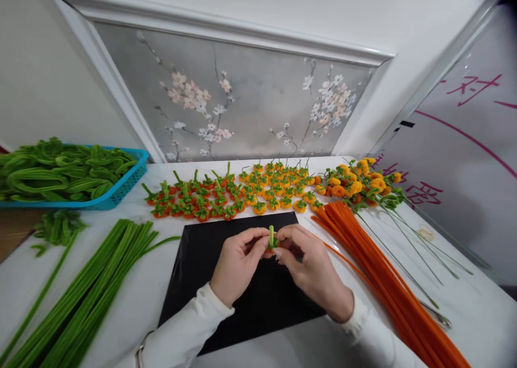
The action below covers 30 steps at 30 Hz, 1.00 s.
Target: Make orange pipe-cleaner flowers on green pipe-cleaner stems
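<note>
Between my two hands, above a black mat [250, 303], is a small pipe-cleaner flower [272, 240] with a green stub pointing up and a little orange below. My left hand [242, 257] pinches it from the left with thumb and forefinger. From the other side, my right hand [309, 260] closes its fingertips on the same flower. Just beyond the mat stand rows of similar orange flowers [197, 198] with green tops. Yellow-orange flowers [274, 187] with green backs lie beside them. Much of the held flower is hidden by my fingers.
Green pipe cleaners [89, 287] lie at left, near short green pieces [58, 228]. A blue basket [139, 166] holds looped green strips. To the right are orange pipe cleaners [375, 271], stemmed flowers [359, 182] and a metal tool [442, 318]. A framed floral panel [258, 98] stands behind.
</note>
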Motion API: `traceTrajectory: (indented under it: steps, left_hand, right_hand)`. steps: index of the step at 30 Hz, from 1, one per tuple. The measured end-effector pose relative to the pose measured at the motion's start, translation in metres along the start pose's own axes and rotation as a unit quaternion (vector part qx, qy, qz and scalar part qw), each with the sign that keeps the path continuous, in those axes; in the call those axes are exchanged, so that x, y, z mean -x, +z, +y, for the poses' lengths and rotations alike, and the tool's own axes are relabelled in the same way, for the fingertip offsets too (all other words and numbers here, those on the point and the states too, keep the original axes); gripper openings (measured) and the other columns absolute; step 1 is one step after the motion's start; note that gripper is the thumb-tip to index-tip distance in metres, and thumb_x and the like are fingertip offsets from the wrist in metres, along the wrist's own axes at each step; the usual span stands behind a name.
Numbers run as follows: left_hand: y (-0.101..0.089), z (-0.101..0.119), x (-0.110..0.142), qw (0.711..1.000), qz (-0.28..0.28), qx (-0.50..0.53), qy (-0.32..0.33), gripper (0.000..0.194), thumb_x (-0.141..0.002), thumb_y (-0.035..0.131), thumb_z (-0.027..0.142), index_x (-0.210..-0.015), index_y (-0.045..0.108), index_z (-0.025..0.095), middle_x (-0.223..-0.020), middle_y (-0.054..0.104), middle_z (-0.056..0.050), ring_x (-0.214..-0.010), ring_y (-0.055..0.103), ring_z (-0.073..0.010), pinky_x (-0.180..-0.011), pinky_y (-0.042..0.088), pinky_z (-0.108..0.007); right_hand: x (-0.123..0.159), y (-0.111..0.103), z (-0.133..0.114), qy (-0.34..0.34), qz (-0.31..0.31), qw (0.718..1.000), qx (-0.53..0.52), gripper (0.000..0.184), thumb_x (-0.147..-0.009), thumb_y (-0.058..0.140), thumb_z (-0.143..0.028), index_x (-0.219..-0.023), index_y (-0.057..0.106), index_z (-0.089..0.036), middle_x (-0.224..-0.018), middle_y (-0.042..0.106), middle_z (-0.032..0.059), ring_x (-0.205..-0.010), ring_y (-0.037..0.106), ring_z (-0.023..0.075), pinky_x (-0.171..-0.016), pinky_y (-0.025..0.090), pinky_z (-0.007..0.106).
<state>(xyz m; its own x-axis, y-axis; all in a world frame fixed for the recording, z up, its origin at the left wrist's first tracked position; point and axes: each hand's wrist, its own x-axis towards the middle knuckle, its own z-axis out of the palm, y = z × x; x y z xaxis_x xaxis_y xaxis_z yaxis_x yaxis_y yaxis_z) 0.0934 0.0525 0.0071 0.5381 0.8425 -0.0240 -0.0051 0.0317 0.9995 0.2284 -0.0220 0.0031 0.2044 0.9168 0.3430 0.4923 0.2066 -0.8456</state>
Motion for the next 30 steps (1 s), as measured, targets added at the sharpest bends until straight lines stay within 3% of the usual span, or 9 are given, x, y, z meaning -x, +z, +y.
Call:
traceTrajectory:
  steps: [8,12,20,27,30]
  left_hand:
    - [-0.001,0.006,0.003,0.999,-0.032,0.011,-0.002,0.027,-0.086,0.054,0.037,-0.097,0.066,0.015,-0.094,0.069,-0.005,-0.082,0.066,-0.0181,-0.077,0.058,-0.03]
    - [-0.002,0.006,0.003,0.998,-0.047,-0.043,0.028,0.025,-0.08,0.063,0.028,-0.101,0.063,0.014,-0.093,0.069,-0.007,-0.086,0.066,-0.0197,-0.079,0.055,-0.029]
    - [-0.002,0.004,0.003,0.995,-0.054,-0.058,0.064,0.019,-0.08,0.06,0.018,-0.099,0.058,0.018,-0.089,0.066,-0.002,-0.082,0.065,-0.0153,-0.074,0.054,-0.025]
    - [-0.004,0.004,0.0,0.997,-0.059,-0.034,0.045,0.015,-0.079,0.062,0.02,-0.093,0.062,0.015,-0.085,0.067,-0.003,-0.079,0.065,-0.0159,-0.072,0.054,-0.026]
    - [-0.005,0.001,-0.004,0.998,-0.055,-0.014,0.037,0.017,-0.078,0.063,0.02,-0.094,0.062,0.014,-0.085,0.068,-0.003,-0.078,0.065,-0.0159,-0.073,0.055,-0.027]
  right_hand:
    - [-0.004,-0.011,0.004,0.062,-0.029,0.993,-0.094,0.024,-0.076,0.067,-0.02,-0.098,0.059,-0.021,-0.092,0.063,0.0026,-0.074,0.063,0.0138,-0.066,0.054,0.025]
    - [-0.006,-0.018,0.003,0.068,-0.063,0.983,-0.158,0.017,-0.082,0.06,-0.022,-0.099,0.059,-0.021,-0.091,0.063,0.0024,-0.074,0.065,0.0133,-0.068,0.055,0.025]
    - [-0.006,-0.011,0.004,0.057,-0.021,0.993,-0.104,0.009,-0.084,0.057,-0.024,-0.089,0.062,-0.019,-0.082,0.061,0.0035,-0.064,0.061,0.0128,-0.058,0.052,0.024]
    - [-0.006,-0.004,0.005,0.101,-0.006,0.976,-0.194,0.01,-0.082,0.06,-0.027,-0.087,0.058,-0.019,-0.069,0.06,-0.0007,-0.057,0.06,0.0112,-0.056,0.052,0.023]
    - [-0.007,-0.002,0.007,0.102,-0.016,0.973,-0.207,0.013,-0.083,0.058,-0.028,-0.092,0.058,-0.019,-0.073,0.062,0.0003,-0.061,0.061,0.0119,-0.057,0.053,0.024]
